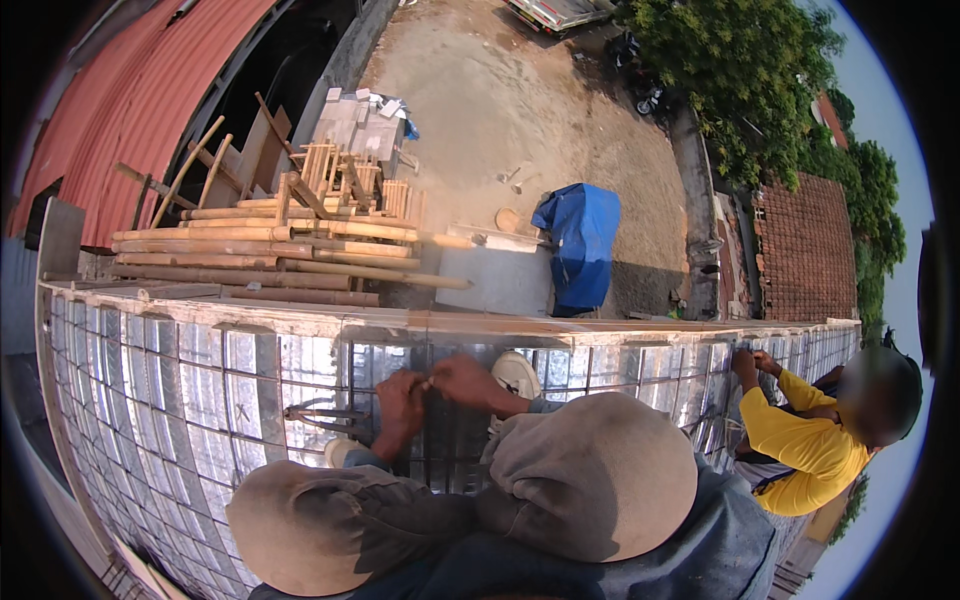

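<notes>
Pliers (325,413) on mesh (232,435), bamboo (345,247) beyond, co-worker (815,440) right

A deck of ribbed, shiny metal sheets (252,352) spreads beneath the hands (462,382) — a grid of thin dark bars (283,380) lies across it, long-handled pincers (300,412) resting just to their left.

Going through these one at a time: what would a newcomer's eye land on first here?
Probably the bright blue draped sheet on the ground below, just right of the picture's centre, and the co-worker in a yellow long-sleeved top at the right. Next, the shiny silver ribbed metal deck stretching across the picture, where the person's bare left hand and right hand meet near the middle.
</notes>
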A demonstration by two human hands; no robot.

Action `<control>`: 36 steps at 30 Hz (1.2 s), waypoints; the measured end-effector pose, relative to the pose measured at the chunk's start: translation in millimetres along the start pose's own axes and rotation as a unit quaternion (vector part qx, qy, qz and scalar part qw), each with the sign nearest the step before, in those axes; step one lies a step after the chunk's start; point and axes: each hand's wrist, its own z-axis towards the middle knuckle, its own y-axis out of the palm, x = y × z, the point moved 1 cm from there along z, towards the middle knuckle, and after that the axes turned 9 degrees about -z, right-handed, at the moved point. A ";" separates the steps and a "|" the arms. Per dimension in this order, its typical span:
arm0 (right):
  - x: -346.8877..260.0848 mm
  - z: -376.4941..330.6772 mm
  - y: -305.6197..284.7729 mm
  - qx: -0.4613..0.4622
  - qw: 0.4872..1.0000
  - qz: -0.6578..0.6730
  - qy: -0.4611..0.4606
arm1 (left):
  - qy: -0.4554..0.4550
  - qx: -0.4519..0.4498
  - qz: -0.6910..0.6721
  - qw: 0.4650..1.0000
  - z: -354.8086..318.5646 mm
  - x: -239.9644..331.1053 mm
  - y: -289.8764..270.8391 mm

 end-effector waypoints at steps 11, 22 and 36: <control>-0.7 -7.6 -5.9 0.046 0.945 -0.296 -0.131 | -0.014 -0.008 -0.024 1.000 7.6 13.4 -1.8; -4.0 -5.1 -2.9 0.011 0.931 -0.326 -0.167 | -0.028 -0.007 -0.010 1.000 7.0 11.2 -1.0; -13.0 11.9 1.1 0.012 0.801 -0.448 -0.397 | 0.007 0.014 -0.012 1.000 10.3 -12.2 3.0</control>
